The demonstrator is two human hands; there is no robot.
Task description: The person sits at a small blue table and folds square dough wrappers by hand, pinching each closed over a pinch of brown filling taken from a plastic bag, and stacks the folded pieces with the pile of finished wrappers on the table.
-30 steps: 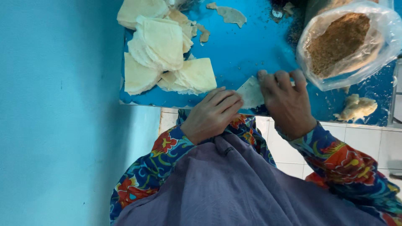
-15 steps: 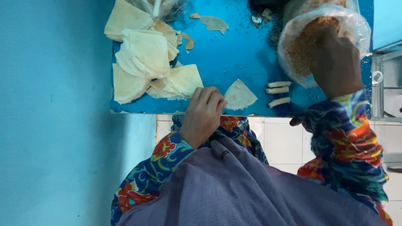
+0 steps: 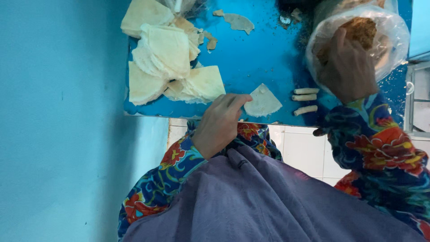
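Spillage worries me most: my right hand point(image 3: 348, 67) is sunk into the clear bag of brown filling point(image 3: 358, 33), fingers curled around a pinch, and crumbs could scatter over the blue tabletop point(image 3: 268, 54) if I lift carelessly. My left hand point(image 3: 221, 123) rests loosely closed at the tabletop's near edge, fingertips touching the small pastry wrapper point(image 3: 263, 102), which may slide off. Three rolled pieces point(image 3: 305, 97) lie just beside it.
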